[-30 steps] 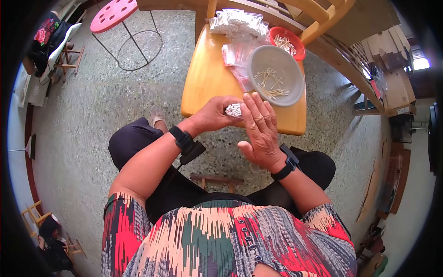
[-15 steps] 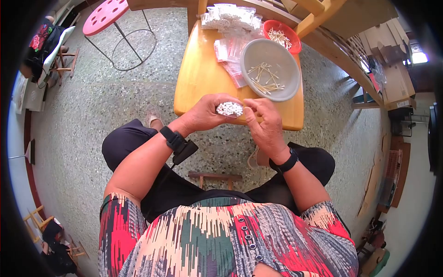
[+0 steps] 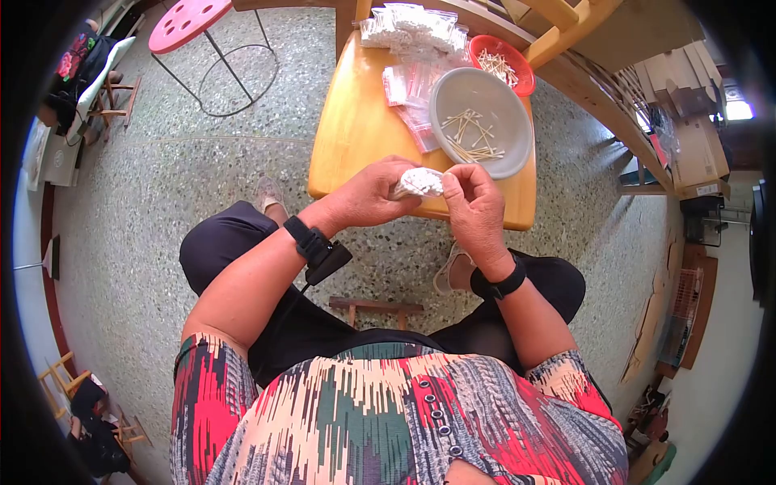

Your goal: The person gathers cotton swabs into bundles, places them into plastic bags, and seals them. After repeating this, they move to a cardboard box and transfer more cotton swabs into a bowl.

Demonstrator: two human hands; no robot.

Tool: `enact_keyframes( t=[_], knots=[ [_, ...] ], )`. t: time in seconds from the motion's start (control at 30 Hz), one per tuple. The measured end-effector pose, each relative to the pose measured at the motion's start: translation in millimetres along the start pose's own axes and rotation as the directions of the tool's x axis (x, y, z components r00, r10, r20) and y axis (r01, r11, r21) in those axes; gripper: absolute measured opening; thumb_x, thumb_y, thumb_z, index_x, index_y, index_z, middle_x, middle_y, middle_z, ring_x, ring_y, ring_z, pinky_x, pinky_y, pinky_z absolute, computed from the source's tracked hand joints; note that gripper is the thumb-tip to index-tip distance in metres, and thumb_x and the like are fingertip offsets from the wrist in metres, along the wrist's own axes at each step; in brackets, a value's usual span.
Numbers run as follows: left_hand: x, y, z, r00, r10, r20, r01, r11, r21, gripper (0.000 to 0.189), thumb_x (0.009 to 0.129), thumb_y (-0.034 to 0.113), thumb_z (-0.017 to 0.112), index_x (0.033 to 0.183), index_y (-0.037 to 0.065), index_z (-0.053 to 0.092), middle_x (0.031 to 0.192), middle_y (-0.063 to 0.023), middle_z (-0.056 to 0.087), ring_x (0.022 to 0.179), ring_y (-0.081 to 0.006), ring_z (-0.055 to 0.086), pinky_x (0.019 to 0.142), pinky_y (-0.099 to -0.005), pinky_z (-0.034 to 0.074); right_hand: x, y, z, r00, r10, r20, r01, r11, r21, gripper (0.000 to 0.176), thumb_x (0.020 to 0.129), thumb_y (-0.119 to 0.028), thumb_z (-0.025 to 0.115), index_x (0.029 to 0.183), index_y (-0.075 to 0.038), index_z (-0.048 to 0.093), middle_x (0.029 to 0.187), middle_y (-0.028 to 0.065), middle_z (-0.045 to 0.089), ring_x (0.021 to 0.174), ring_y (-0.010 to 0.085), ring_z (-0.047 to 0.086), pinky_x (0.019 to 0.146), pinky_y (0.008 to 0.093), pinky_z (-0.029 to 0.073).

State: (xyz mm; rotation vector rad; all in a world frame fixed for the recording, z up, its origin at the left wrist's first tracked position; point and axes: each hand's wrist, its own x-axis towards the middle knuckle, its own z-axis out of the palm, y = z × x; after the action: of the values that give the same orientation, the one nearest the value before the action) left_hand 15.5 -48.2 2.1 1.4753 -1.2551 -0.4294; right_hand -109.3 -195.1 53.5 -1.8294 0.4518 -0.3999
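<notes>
My left hand point(image 3: 370, 194) is wrapped around a clear plastic bag of cotton swabs point(image 3: 421, 183), its white tips bunched toward the opening. At the bag's right edge, the thumb and fingers of my right hand point(image 3: 477, 206) are pinched on the plastic. Both hands are just over the near edge of a wooden chair seat point(image 3: 347, 129). Beyond them stands a grey bowl point(image 3: 495, 90) with loose cotton swabs point(image 3: 473, 139) in it. Flat bags with red edges point(image 3: 408, 90) lie left of the bowl.
Filled bags of swabs point(image 3: 412, 28) are piled at the seat's far end, beside a red bowl point(image 3: 529, 81) holding more swabs. A pink round stool point(image 3: 190, 23) stands at upper left. Cardboard boxes point(image 3: 695, 153) are stacked at right. Other people are partly visible at the left edge.
The bag's mouth looks more drawn together and its swab tips are less exposed. My right hand has shifted slightly right and closed on the bag's edge.
</notes>
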Motion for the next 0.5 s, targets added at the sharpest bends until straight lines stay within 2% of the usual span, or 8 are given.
enact_keyframes(
  t=[0.03,0.1,0.13,0.23,0.3,0.37,0.43,0.5],
  knots=[
    [0,-1,-1,1.000,-0.002,-0.001,0.002,1.000,-0.002,0.033,0.081,0.012,0.077,0.111,0.006,0.065,0.109,-0.0093,0.066,0.105,-0.0232,0.061,0.091,-0.0368,0.048,0,0,0,0.998,-0.059,-0.019,0.060,0.998,0.001,0.009,0.092,-0.008,0.063,0.089,-0.001,0.061,0.077,0.0012,0.062,0.070,0.0048,0.057,0.063,0.0237,0.048],
    [1,0,-3,0.999,0.035,0.016,-0.038,0.967,0.254,0.036,0.077,0.013,0.080,0.110,0.007,0.066,0.113,-0.0105,0.064,0.110,-0.0276,0.059,0.095,-0.0399,0.047,-4,1,-1,0.999,-0.047,0.021,0.048,0.998,-0.045,0.009,0.092,-0.008,0.063,0.089,-0.001,0.061,0.077,0.0014,0.062,0.070,0.0052,0.057,0.063,0.0239,0.048],
    [4,3,-3,0.999,0.036,0.015,-0.039,0.966,0.254,0.036,0.077,0.013,0.080,0.110,0.007,0.066,0.113,-0.0105,0.064,0.110,-0.0276,0.059,0.095,-0.0399,0.047,-4,1,-1,0.997,-0.037,0.063,0.042,0.995,-0.089,0.008,0.092,-0.008,0.063,0.089,-0.001,0.061,0.077,0.0016,0.062,0.070,0.0055,0.058,0.063,0.0241,0.049],
    [5,7,0,0.998,0.010,-0.066,-0.005,0.998,0.067,0.037,0.073,0.014,0.082,0.106,0.007,0.067,0.109,-0.0092,0.066,0.106,-0.0261,0.061,0.092,-0.0384,0.048,-3,-5,0,0.997,-0.042,0.058,0.050,0.989,-0.142,0.009,0.091,-0.008,0.064,0.089,0.000,0.061,0.077,0.0022,0.062,0.067,0.0064,0.058,0.062,0.0243,0.049],
    [7,5,0,0.995,-0.074,-0.070,0.071,0.996,-0.050,0.028,0.072,0.012,0.080,0.098,0.008,0.070,0.093,-0.0096,0.069,0.094,-0.0292,0.063,0.084,-0.0385,0.050,-5,-2,0,0.994,-0.101,0.028,0.104,0.984,-0.147,0.009,0.091,-0.009,0.064,0.089,0.000,0.061,0.076,0.0023,0.062,0.066,0.0070,0.058,0.061,0.0242,0.048],
    [7,4,-2,0.997,-0.067,-0.031,0.067,0.998,-0.004,0.029,0.073,0.012,0.081,0.099,0.007,0.069,0.095,-0.0088,0.069,0.094,-0.0271,0.064,0.085,-0.0371,0.050,-2,-3,-1,0.987,-0.163,0.012,0.163,0.975,-0.153,0.010,0.090,-0.009,0.065,0.089,0.000,0.061,0.076,0.0023,0.062,0.065,0.0076,0.057,0.061,0.0242,0.048],
    [4,3,0,0.998,-0.063,0.014,0.063,0.997,0.039,0.030,0.074,0.013,0.082,0.100,0.006,0.068,0.097,-0.0081,0.068,0.095,-0.0249,0.064,0.086,-0.0357,0.050,-1,-8,-2,0.997,0.012,0.081,0.000,0.989,-0.146,0.011,0.090,-0.010,0.067,0.090,0.000,0.063,0.076,0.0016,0.062,0.065,0.0082,0.057,0.061,0.0234,0.047],
    [6,2,1,0.997,-0.068,0.028,0.069,0.998,-0.011,0.026,0.075,0.011,0.081,0.097,0.006,0.068,0.095,-0.0081,0.069,0.092,-0.0254,0.064,0.084,-0.0366,0.050,0,-13,-1,0.997,-0.028,0.073,0.037,0.990,-0.133,0.011,0.089,-0.011,0.067,0.090,0.000,0.063,0.076,0.0016,0.062,0.065,0.0080,0.057,0.061,0.0231,0.047]
  ],
)
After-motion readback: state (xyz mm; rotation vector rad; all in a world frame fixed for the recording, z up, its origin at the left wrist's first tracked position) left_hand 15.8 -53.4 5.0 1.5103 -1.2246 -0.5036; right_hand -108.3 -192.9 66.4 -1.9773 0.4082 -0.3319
